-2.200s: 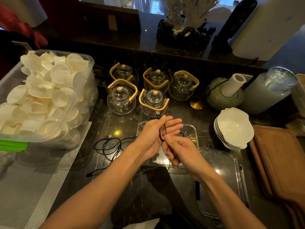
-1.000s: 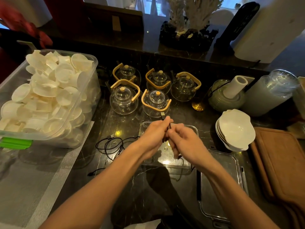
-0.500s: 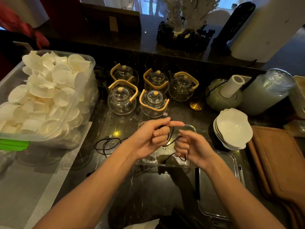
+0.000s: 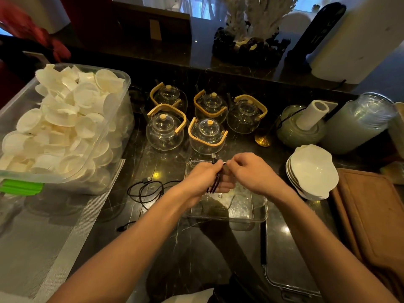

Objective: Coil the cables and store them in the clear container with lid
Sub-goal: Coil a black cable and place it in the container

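Note:
My left hand (image 4: 203,178) grips a bundle of black cable (image 4: 215,182) coiled into loops, with its plug end sticking up above my fingers. My right hand (image 4: 251,171) pinches the same cable at the top, close against the left hand. Both hands hover over the clear container (image 4: 258,213) on the dark counter. The container's lid (image 4: 286,270) lies flat to its right front. A second black cable (image 4: 148,191) lies loose on the counter to the left of the container, its USB plug pointing up-right.
Several glass teapots (image 4: 206,136) with wooden handles stand just behind the container. A large plastic tub of white shells (image 4: 63,127) fills the left. Stacked white bowls (image 4: 312,171) and a wooden board (image 4: 371,215) sit on the right. A grey mat (image 4: 43,237) covers the left front.
My hands have come together again above the container. The cable, spread in open loops half a second ago, is now gathered into a tight bundle in my left hand.

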Tool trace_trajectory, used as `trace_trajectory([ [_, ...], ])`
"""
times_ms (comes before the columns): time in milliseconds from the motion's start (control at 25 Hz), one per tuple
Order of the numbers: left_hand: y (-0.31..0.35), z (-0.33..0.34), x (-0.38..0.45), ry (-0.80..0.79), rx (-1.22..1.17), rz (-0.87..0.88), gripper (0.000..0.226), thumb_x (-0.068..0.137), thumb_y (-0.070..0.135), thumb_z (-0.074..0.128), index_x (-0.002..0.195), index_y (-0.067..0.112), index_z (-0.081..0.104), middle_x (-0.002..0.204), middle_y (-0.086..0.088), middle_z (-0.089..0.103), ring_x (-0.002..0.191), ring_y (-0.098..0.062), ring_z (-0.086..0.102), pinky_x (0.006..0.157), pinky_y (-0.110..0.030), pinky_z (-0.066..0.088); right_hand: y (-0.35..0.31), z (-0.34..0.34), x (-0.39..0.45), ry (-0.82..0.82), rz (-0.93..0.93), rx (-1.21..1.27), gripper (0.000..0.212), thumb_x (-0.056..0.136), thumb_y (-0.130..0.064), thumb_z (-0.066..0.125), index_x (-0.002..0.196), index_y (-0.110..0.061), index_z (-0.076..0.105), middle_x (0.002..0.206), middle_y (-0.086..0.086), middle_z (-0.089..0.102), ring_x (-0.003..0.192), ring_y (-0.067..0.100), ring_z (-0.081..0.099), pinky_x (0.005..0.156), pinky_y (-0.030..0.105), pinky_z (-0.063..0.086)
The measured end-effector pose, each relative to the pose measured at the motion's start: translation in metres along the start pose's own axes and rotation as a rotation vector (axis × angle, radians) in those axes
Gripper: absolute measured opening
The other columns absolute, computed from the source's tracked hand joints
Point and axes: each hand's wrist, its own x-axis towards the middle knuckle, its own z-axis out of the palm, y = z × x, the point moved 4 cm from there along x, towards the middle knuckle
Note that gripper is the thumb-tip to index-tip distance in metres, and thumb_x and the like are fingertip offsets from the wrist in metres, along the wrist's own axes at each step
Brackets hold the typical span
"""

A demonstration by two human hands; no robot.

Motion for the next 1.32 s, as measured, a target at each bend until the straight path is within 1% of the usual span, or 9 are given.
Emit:
trace_trajectory([
  [120,0.003,-0.003,0.006,0.161,-0.113,0.108,0.041,0.109,0.029,0.041,0.110,0.001,0.071,0.094,-0.012,0.078,0.089,-0.023,0.074,0.077,-0.031,0.060,-0.014,0.020,-0.024,0.028,-0.079,0.236,0.026,0.104,-0.020,0.047,0.087,-0.015,0.066,0.064,-0.010,0.059,0.054,0.001,0.055,0.054,0.024,0.038],
  [240,0.010,-0.004,0.009,0.152,-0.397,0.161,0.041,0.110,0.028,0.036,0.111,0.001,0.067,0.080,-0.005,0.078,0.075,-0.015,0.076,0.065,-0.023,0.059,-0.007,0.050,-0.043,-0.087,-0.068,0.474,0.034,0.107,-0.023,0.047,0.081,-0.012,0.066,0.052,-0.008,0.052,0.041,0.002,0.046,0.048,0.017,0.034],
  [320,0.013,-0.006,0.008,0.079,-0.549,0.122,0.040,0.111,0.028,0.035,0.108,0.003,0.066,0.051,0.008,0.058,0.044,-0.004,0.058,0.044,-0.016,0.045,0.005,0.066,-0.052,-0.195,-0.029,0.594,0.048,0.106,-0.038,0.049,0.066,-0.015,0.060,0.046,-0.007,0.046,0.038,0.004,0.039,0.044,0.018,0.033],
  [440,0.019,-0.002,0.002,-0.095,-0.649,0.042,0.039,0.110,0.026,0.033,0.104,0.002,0.063,0.040,0.009,0.034,0.027,-0.003,0.030,0.030,-0.015,0.022,0.029,0.072,-0.051,-0.225,0.120,0.749,0.054,0.094,-0.052,0.063,0.052,-0.022,0.047,0.046,-0.001,0.041,0.040,0.013,0.036,0.047,0.023,0.039],
  [600,0.016,-0.002,-0.004,-0.172,-0.488,0.026,0.038,0.109,0.027,0.037,0.106,0.000,0.064,0.043,0.010,0.034,0.028,-0.002,0.027,0.033,-0.015,0.017,0.052,0.060,-0.038,-0.307,0.208,0.890,0.046,0.082,-0.050,0.077,0.057,-0.023,0.050,0.051,-0.002,0.034,0.050,0.015,0.030,0.062,0.031,0.037],
  [800,0.004,-0.004,-0.006,-0.250,-0.410,0.017,0.040,0.108,0.030,0.039,0.101,0.002,0.067,0.046,0.010,0.031,0.032,-0.001,0.026,0.036,-0.017,0.018,0.065,0.037,-0.019,-0.360,0.282,1.075,0.023,0.097,-0.031,0.063,0.085,-0.012,0.067,0.061,-0.003,0.029,0.052,0.010,0.023,0.047,0.023,0.023],
  [920,0.002,-0.005,-0.007,-0.334,-0.491,0.012,0.035,0.105,0.030,0.045,0.086,0.008,0.063,0.044,0.011,0.032,0.031,-0.001,0.026,0.038,-0.018,0.013,0.066,0.030,-0.012,-0.353,0.274,1.215,0.015,0.098,-0.013,0.059,0.108,-0.007,0.068,0.066,0.000,0.047,0.049,0.007,0.036,0.042,0.018,0.032],
  [1040,-0.002,0.000,-0.009,-0.443,-0.543,-0.010,0.034,0.104,0.029,0.047,0.076,0.012,0.055,0.042,0.011,0.032,0.030,-0.002,0.026,0.039,-0.019,0.011,0.061,0.030,-0.008,-0.340,0.283,1.355,0.015,0.092,-0.011,0.067,0.106,-0.007,0.069,0.079,0.005,0.066,0.047,0.005,0.046,0.042,0.015,0.041],
  [1320,-0.016,0.009,-0.005,-0.499,-0.576,-0.050,0.029,0.099,0.030,0.052,0.074,0.015,0.051,0.047,0.010,0.021,0.036,-0.006,0.015,0.041,-0.023,0.010,0.042,0.025,-0.001,-0.317,0.332,1.537,0.025,0.089,-0.012,0.063,0.109,0.001,0.069,0.083,0.010,0.072,0.051,0.006,0.059,0.048,0.016,0.054],
])
